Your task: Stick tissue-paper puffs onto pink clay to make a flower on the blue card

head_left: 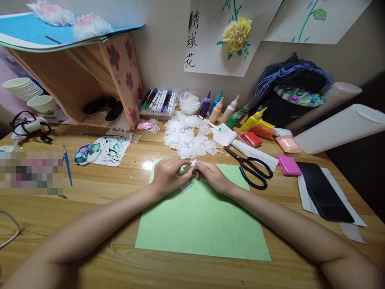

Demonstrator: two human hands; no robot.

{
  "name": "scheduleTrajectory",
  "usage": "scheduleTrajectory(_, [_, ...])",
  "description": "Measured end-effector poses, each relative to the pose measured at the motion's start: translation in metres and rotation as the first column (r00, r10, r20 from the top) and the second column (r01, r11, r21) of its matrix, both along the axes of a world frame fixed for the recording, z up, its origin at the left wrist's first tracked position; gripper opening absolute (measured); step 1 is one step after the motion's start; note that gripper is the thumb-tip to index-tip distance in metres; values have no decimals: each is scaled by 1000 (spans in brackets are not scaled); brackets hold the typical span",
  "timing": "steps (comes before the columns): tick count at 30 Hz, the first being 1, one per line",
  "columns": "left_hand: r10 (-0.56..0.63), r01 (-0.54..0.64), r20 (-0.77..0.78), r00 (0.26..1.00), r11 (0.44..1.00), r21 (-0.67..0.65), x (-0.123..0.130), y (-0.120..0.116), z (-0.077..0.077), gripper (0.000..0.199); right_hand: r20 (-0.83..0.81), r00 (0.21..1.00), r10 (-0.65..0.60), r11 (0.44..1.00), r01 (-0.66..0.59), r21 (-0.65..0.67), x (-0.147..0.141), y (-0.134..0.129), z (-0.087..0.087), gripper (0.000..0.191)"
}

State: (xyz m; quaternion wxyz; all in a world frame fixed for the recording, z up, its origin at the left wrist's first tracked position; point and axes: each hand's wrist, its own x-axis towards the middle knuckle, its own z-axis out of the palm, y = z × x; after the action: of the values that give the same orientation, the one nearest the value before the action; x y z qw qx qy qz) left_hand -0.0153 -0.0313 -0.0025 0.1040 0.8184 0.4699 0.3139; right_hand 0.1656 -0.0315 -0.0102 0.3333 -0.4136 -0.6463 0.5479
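Over the far edge of a green sheet of paper (204, 224), my left hand (170, 174) and my right hand (213, 176) meet with their fingertips. Both are closed in a pinch on a small piece of white paper (193, 163). Another white paper square (185, 186) lies on the green sheet under my left hand. Just beyond the hands spreads a pile of white tissue squares (186, 134). Black-handled scissors (249, 166) rest to the right of my right hand, partly over the sheet's corner.
Paint bottles (230, 110) and a marker rack (158, 104) line the wall. On the left are a paint palette (86, 153), a blue brush (67, 166) and an organiser box (120, 80). A phone (325, 192) and a pink clay packet (288, 165) lie on the right.
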Motion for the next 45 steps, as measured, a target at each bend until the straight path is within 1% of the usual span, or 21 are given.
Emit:
scheduleTrajectory(3, [-3, 4, -25, 1000, 999, 39, 0, -1, -1, 29, -19, 999, 44, 999, -45, -17, 0, 1, 2, 45])
scheduleTrajectory(7, [-33, 41, -67, 997, 993, 111, 0, -2, -2, 25, -40, 997, 61, 997, -63, -49, -1, 2, 5, 45])
scheduleTrajectory(10, [-12, 16, -42, 999, 994, 111, 1, -1, -2, 25, -36, 997, 75, 996, -76, -39, -1, 1, 7, 43])
scheduleTrajectory(12, [-7, 6, 13, 1000, 997, 75, 2, 1, -1, 24, 6, 999, 44, 999, -44, 0, -1, 0, 7, 40])
scheduleTrajectory(14, [0, -2, 72, 997, 999, 33, 2, 3, 1, 22, 42, 999, -32, 999, 30, 39, -1, 0, 6, 33])
scheduleTrajectory(16, [12, -11, 102, 995, 1000, -9, 2, 4, 2, 21, 40, 992, -119, 992, 117, 50, -1, -1, 5, 29])
scheduleTrajectory(18, [24, -17, 107, 994, 998, -61, 2, 6, 2, 25, 17, 984, -176, 984, 175, 36, -1, -1, 4, 29])
scheduleTrajectory(20, [16, -2, 105, 994, 992, -129, 2, 8, 3, 28, 3, 982, -187, 982, 187, 27, -1, -2, 3, 29])
scheduleTrajectory(22, [4, 17, 112, 994, 982, -186, 1, 10, 2, 24, -2, 985, -173, 984, 173, 29, 0, -2, 3, 27])
scheduleTrajectory(24, [-7, 35, 138, 990, 979, -199, 1, 11, 2, 22, -9, 985, -172, 985, 172, 29, 0, -2, 3, 25])
scheduleTrajectory(26, [-25, 56, 181, 983, 984, -169, 0, 12, 2, 21, -20, 983, -185, 982, 185, 22, -1, -1, 2, 25])
scheduleTrajectory(28, [-43, 68, 216, 975, 992, -109, 0, 11, 3, 19, -41, 975, -216, 976, 217, 12, -1, -1, 1, 23])
scheduleTrajectory(30, [-34, 42, 231, 972, 999, -31, 0, 11, 2, 17, -88, 954, -287, 957, 289, 8, -1, 0, 0, 20])
scheduleTrajectory(32, [-2, -13, 225, 974, 998, 64, 0, 10, 2, 17, -124, 929, -348, 936, 352, 10, -2, 0, 0, 23])
scheduleTrajectory(33, [9, -33, 209, 978, 993, 113, -1, 10, 1, 17, -124, 930, -346, 937, 350, 13, -2, 0, 0, 23])
scheduleTrajectory(34, [10, -39, 181, 983, 987, 155, -1, 9, 0, 18, -113, 941, -318, 947, 322, 17, -2, -1, 1, 22])
scheduleTrajectory(35, [-2, -25, 144, 990, 982, 187, 0, 9, 0, 18, -93, 958, -270, 962, 273, 25, -1, -1, 1, 22])
scheduleTrajectory(37, [-55, 41, 60, 997, 975, 216, 1, 8, 0, 18, -45, 987, -156, 986, 159, 57, -1, -2, 3, 26])
scheduleTrajectory(39, [-104, 102, 0, 995, 972, 210, 2, 7, 0, 19, -6, 996, -85, 990, 85, 109, -1, -3, 4, 28])
scheduleTrajectory(41, [-128, 130, -22, 991, 974, 184, 2, 6, 1, 19, 9, 999, -53, 990, 51, 130, -1, -3, 4, 33])
scheduleTrajectory(45, [-146, 146, -10, 989, 982, 116, 2, 5, 2, 13, -60, 997, -46, 999, 48, 27, 0, -1, 5, 37])
